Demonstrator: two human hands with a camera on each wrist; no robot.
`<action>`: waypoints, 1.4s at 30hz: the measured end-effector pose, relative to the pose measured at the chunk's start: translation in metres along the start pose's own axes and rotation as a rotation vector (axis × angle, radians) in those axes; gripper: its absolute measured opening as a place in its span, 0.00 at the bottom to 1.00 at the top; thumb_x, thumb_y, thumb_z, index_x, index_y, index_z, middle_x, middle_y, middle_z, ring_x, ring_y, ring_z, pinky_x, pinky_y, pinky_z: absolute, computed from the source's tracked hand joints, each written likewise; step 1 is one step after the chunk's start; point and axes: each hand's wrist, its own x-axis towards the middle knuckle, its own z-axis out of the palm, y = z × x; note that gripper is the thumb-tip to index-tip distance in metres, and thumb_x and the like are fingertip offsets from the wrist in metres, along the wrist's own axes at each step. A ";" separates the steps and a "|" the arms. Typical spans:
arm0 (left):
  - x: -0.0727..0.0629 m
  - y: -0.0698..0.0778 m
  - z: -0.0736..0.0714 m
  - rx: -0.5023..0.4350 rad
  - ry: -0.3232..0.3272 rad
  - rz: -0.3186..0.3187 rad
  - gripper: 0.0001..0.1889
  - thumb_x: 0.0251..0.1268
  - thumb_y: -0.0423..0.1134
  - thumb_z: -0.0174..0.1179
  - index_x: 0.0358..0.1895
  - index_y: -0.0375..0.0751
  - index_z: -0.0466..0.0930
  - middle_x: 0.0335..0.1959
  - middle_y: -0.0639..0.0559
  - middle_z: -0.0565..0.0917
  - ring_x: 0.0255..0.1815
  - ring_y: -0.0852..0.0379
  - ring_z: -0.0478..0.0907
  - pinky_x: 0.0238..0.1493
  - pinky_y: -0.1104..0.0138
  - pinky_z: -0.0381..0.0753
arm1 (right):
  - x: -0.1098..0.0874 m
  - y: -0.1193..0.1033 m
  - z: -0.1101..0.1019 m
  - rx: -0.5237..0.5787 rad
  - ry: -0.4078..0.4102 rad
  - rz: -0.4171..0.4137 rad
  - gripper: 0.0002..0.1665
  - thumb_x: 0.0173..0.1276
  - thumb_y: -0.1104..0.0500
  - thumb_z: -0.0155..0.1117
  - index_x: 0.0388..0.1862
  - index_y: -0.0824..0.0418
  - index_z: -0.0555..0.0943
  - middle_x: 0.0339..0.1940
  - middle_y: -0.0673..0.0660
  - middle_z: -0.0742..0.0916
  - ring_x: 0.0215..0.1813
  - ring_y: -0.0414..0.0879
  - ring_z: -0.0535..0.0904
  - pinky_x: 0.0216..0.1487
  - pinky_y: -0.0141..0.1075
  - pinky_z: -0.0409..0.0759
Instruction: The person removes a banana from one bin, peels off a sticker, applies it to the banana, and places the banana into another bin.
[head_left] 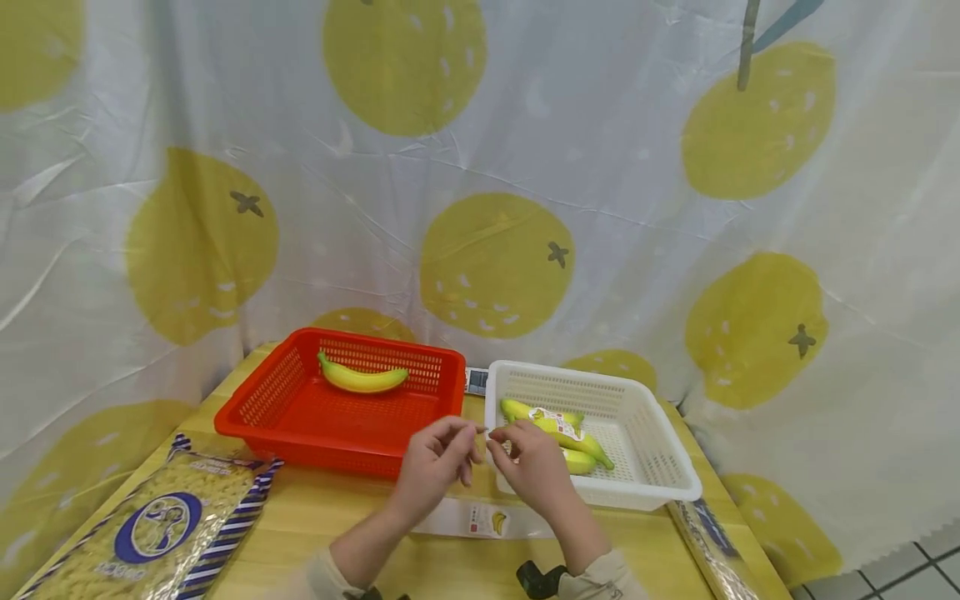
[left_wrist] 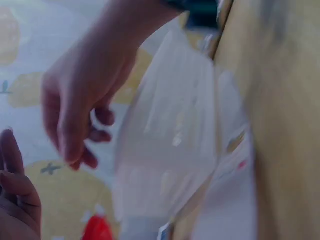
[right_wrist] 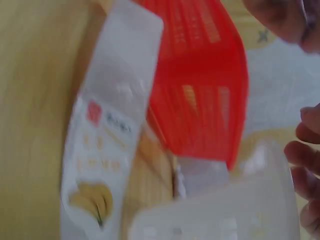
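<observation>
My left hand (head_left: 437, 460) and right hand (head_left: 531, 463) are raised close together, fingertips nearly meeting over the gap between a red basket (head_left: 307, 446) and a white basket (head_left: 637, 492). Their fingers bend loosely; in the left wrist view the right hand (left_wrist: 87, 95) shows nothing between thumb and fingers. Below lies a white label strip (head_left: 442, 518) bearing a banana picture sticker (head_left: 487, 522). Several yellow-green bananas (head_left: 596, 450) with white labels sit in the white basket, partly behind the right hand. One banana (head_left: 363, 381) without a visible label rests in the red basket.
A large clear bag of pasta (head_left: 165, 517) with blue stripes lies at the left of the wooden table (head_left: 315, 542). Another package (head_left: 712, 550) lies along the right edge, partly under the white basket. A lemon-print curtain (head_left: 622, 292) hangs behind.
</observation>
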 end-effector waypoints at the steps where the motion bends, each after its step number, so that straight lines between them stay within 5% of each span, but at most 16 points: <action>1: 0.011 0.008 -0.014 0.043 0.023 -0.026 0.12 0.79 0.41 0.58 0.52 0.35 0.83 0.33 0.37 0.84 0.20 0.57 0.78 0.22 0.68 0.79 | 0.002 -0.005 0.006 -0.011 0.021 -0.042 0.05 0.63 0.60 0.78 0.37 0.56 0.89 0.32 0.47 0.87 0.29 0.40 0.79 0.30 0.26 0.77; 5: 0.057 0.033 -0.083 0.230 0.114 -0.228 0.17 0.78 0.48 0.59 0.59 0.42 0.81 0.48 0.39 0.86 0.31 0.54 0.82 0.32 0.66 0.79 | 0.008 -0.021 0.026 -0.024 0.052 -0.173 0.11 0.58 0.58 0.82 0.40 0.57 0.91 0.40 0.50 0.90 0.39 0.44 0.83 0.39 0.32 0.82; 8: 0.081 0.037 -0.136 0.343 0.134 -0.396 0.23 0.80 0.49 0.55 0.70 0.42 0.74 0.62 0.37 0.80 0.43 0.49 0.84 0.35 0.65 0.76 | 0.009 -0.029 0.038 -0.027 0.035 -0.229 0.12 0.57 0.57 0.83 0.39 0.56 0.92 0.41 0.51 0.91 0.40 0.46 0.82 0.41 0.35 0.81; 12: 0.095 0.023 -0.192 0.510 0.074 -0.526 0.29 0.82 0.44 0.50 0.78 0.34 0.60 0.72 0.30 0.68 0.56 0.40 0.82 0.42 0.62 0.80 | 0.007 -0.034 0.047 -0.041 0.021 -0.250 0.11 0.54 0.57 0.84 0.36 0.55 0.92 0.40 0.51 0.91 0.40 0.47 0.82 0.42 0.36 0.82; 16: 0.101 0.000 -0.221 0.717 -0.031 -0.569 0.32 0.80 0.38 0.51 0.77 0.22 0.54 0.74 0.23 0.63 0.57 0.37 0.77 0.57 0.51 0.80 | 0.005 -0.032 0.050 -0.062 0.036 -0.248 0.10 0.53 0.59 0.85 0.34 0.54 0.92 0.39 0.51 0.90 0.42 0.46 0.83 0.44 0.36 0.83; 21: 0.106 -0.018 -0.234 0.924 -0.153 -0.540 0.32 0.72 0.33 0.54 0.74 0.19 0.58 0.73 0.21 0.64 0.62 0.34 0.70 0.70 0.42 0.68 | 0.006 -0.032 0.050 -0.064 0.062 -0.246 0.09 0.52 0.60 0.85 0.33 0.53 0.92 0.38 0.50 0.91 0.41 0.45 0.83 0.44 0.35 0.83; 27: 0.110 -0.024 -0.233 1.023 -0.258 -0.512 0.34 0.66 0.30 0.57 0.73 0.19 0.59 0.72 0.21 0.66 0.73 0.26 0.64 0.75 0.38 0.59 | 0.005 -0.035 0.053 -0.040 0.059 -0.233 0.10 0.51 0.61 0.85 0.32 0.53 0.92 0.37 0.50 0.90 0.39 0.44 0.84 0.43 0.33 0.84; 35: 0.130 -0.008 -0.219 1.005 -0.325 -0.641 0.35 0.71 0.33 0.57 0.77 0.25 0.56 0.76 0.25 0.62 0.68 0.32 0.65 0.73 0.39 0.64 | 0.003 -0.034 0.061 -0.142 0.056 -0.269 0.13 0.51 0.56 0.86 0.37 0.50 0.91 0.35 0.45 0.86 0.34 0.40 0.81 0.36 0.29 0.78; 42: 0.142 -0.006 -0.211 1.025 -0.334 -0.577 0.33 0.71 0.31 0.56 0.76 0.24 0.57 0.75 0.25 0.63 0.70 0.31 0.65 0.75 0.39 0.61 | 0.006 -0.031 0.056 -0.176 -0.014 -0.282 0.11 0.55 0.56 0.83 0.38 0.48 0.91 0.34 0.45 0.85 0.34 0.39 0.80 0.37 0.25 0.77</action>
